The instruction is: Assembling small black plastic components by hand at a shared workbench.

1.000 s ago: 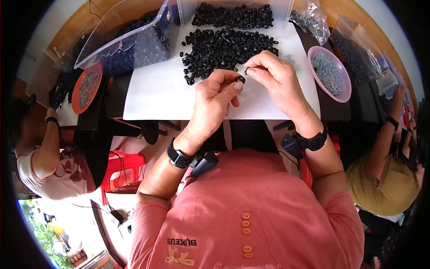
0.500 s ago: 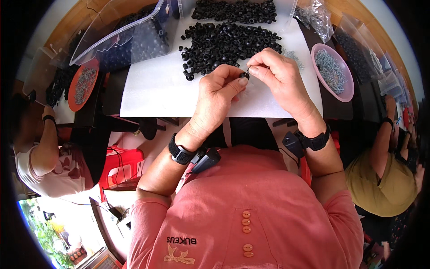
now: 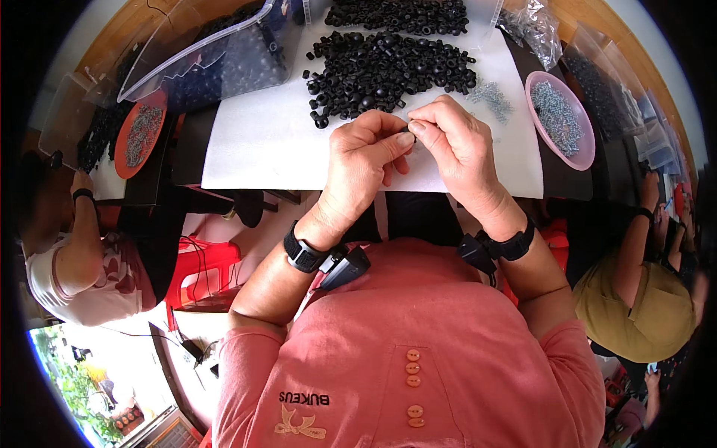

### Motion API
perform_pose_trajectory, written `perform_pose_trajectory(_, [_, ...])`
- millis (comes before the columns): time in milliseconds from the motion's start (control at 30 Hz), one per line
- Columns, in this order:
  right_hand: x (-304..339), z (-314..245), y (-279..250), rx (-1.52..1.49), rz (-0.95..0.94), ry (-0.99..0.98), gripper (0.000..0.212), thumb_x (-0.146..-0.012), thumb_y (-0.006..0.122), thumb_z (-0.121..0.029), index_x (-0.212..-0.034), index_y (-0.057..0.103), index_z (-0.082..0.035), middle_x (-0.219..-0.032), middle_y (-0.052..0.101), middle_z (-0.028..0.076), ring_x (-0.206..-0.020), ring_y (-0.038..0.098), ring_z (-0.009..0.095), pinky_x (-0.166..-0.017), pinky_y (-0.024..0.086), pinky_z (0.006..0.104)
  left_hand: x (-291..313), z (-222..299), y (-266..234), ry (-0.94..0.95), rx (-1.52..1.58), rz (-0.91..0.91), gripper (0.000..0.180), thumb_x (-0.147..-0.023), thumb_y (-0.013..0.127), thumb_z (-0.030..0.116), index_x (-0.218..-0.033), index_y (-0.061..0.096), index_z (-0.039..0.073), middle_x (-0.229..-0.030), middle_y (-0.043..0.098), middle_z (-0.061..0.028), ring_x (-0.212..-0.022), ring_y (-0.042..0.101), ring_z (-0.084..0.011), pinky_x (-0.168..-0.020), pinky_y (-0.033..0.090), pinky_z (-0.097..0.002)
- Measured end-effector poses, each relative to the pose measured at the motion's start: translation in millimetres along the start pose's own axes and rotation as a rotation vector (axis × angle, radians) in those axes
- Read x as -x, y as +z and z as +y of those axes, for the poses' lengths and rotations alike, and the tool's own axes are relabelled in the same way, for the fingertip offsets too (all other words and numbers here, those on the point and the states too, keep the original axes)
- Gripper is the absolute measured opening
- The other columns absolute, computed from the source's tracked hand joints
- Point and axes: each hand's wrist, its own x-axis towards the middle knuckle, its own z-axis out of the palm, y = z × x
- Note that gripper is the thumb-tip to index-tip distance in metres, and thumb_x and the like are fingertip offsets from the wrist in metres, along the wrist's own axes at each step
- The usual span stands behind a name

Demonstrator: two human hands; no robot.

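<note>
My left hand (image 3: 360, 158) is closed in a pinch on a small black plastic part (image 3: 408, 130), mostly hidden by the fingertips. Against it, the thumb and forefinger of my right hand (image 3: 461, 153) press together; whatever they pinch is too small to make out. Both hands meet above a white sheet (image 3: 261, 153) on the table. Just beyond them lies a heap of small black plastic parts (image 3: 388, 75), some round and some tubular. Right of the heap, tiny silvery-blue pieces (image 3: 491, 99) are scattered on the sheet.
A pink bowl (image 3: 589, 153) of tiny silvery pieces stands at the right, an orange bowl (image 3: 123, 166) at the left. A clear plastic bin (image 3: 216, 56) holds black parts. Co-workers sit on both sides. Crumpled clear bags (image 3: 534, 33) lie at the back right.
My right hand has moved down and slightly left, its fingertips now against the black part in my left hand. That part is more covered than before.
</note>
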Motion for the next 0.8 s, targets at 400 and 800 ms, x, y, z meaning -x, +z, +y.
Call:
perform_pose_trajectory(400, [-8,-4,-16,0.212,-0.193,-0.103,0.012,-0.084,0.059,0.007,-0.095,0.060,0.003,-0.085,0.061,0.013,-0.069,0.062,0.029,-0.060,0.049,0.0345,1,-2,0,-0.012,0.029,-0.004,0.009,-0.092,0.064,0.005,-0.097,0.064,-0.003,-0.078,0.067,-0.0066,-0.059,0.061,-0.0101,-0.047,0.043,-0.0200])
perform_pose_trajectory(800, [-11,-8,-19,0.303,-0.213,-0.203,0.015,-0.080,0.058,0.010,-0.092,0.060,0.001,-0.083,0.062,0.012,-0.070,0.064,0.030,-0.059,0.049,0.0358,2,-6,1,0.009,-0.040,-0.008,0.008,-0.091,0.066,0.004,-0.097,0.065,-0.001,-0.077,0.067,-0.0046,-0.059,0.061,-0.0084,-0.046,0.043,-0.0193])
